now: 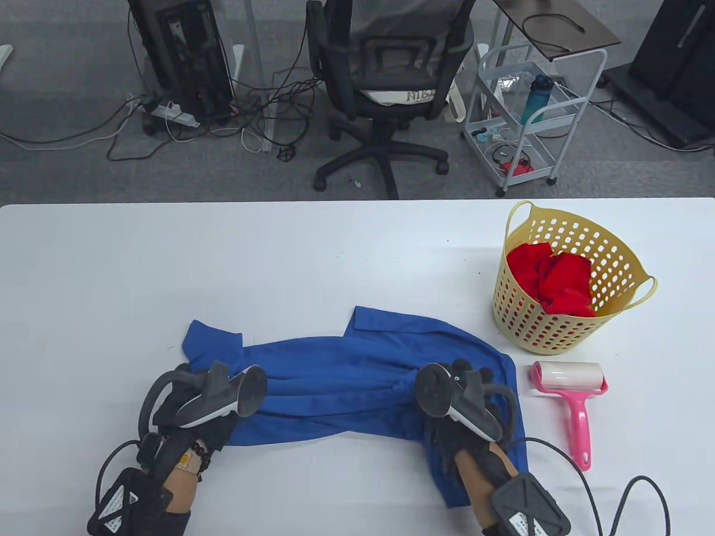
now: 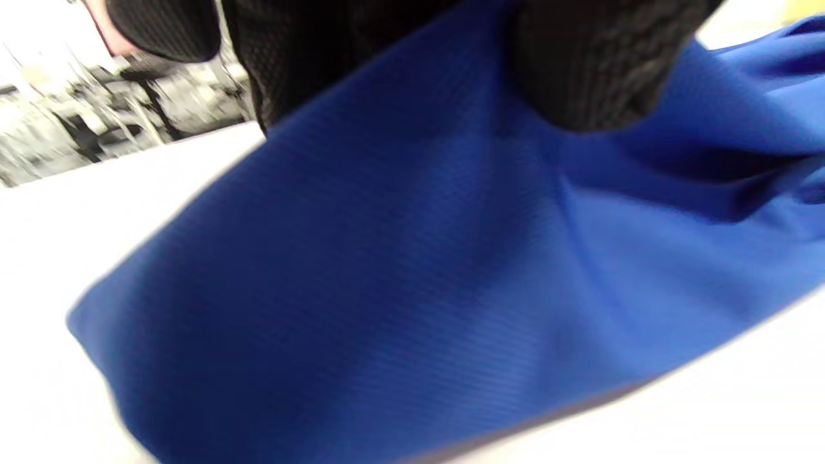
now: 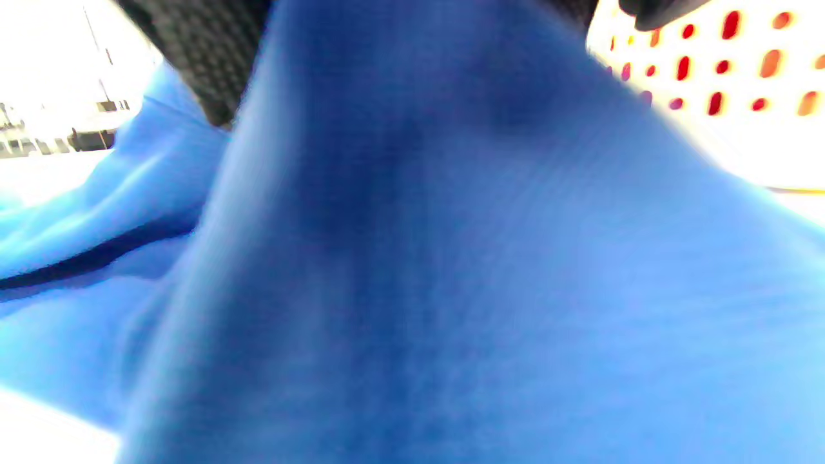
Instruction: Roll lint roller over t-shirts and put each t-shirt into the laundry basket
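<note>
**Both hands gathered the blue shirt**

While the crumpled blue t-shirt [image 1: 357,374] lay bunched across the near part of the white table [image 1: 279,251], both gloved hands pinched its cloth. The left hand [image 1: 187,410] gripped the shirt's left end, fingers [image 2: 593,71] curled over a fold. The right hand [image 1: 463,413] held the right side, fabric drawn up into its grasp. Just right of the shirt lay the pink-handled lint roller [image 1: 570,396], untouched. Beyond it stood the yellow perforated plastic laundry basket [image 1: 558,329], holding a red t-shirt [image 1: 553,276].
</note>
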### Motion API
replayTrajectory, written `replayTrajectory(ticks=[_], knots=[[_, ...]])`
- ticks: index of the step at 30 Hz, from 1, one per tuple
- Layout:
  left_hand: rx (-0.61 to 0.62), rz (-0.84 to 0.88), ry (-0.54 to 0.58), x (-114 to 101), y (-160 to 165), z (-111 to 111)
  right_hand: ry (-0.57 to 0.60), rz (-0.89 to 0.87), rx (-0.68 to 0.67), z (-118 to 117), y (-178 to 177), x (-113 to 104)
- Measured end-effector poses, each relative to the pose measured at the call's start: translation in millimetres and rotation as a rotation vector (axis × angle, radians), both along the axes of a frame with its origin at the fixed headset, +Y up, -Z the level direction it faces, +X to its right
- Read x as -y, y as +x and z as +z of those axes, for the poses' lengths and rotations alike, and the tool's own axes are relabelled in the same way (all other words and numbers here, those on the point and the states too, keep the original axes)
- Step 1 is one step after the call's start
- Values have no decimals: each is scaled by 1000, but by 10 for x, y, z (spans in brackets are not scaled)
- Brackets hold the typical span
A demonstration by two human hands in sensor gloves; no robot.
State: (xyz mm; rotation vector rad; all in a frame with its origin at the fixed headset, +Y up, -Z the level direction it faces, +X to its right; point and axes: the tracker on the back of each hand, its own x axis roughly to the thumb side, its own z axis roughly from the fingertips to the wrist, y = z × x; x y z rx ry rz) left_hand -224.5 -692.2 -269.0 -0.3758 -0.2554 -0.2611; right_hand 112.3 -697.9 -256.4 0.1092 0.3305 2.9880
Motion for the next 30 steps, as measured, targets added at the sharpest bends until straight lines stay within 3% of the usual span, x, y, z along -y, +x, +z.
replayTrajectory(ticks=[2, 7, 12, 15, 18, 22, 30], knots=[[17, -38, -71, 103, 70, 5, -229, -6, -10, 19, 49, 90], [-6, -107, -212, 486, 85, -96, -448, -167, -51, -74, 91, 472], [-59, -28, -139, 588, -26, -306, -365, -216, -8, -231, 51, 563], [-125, 2, -73, 617, -112, -520, -260, -288, 94, -416, 63, 626], [-211, 52, -51, 648, -204, -772, -265, -291, 139, -631, 40, 640], [-332, 162, -126, 696, -304, -1095, -246, -307, 191, -926, 35, 655], [-368, 141, -72, 722, -287, -1580, -252, -325, 236, -1359, 27, 677]])
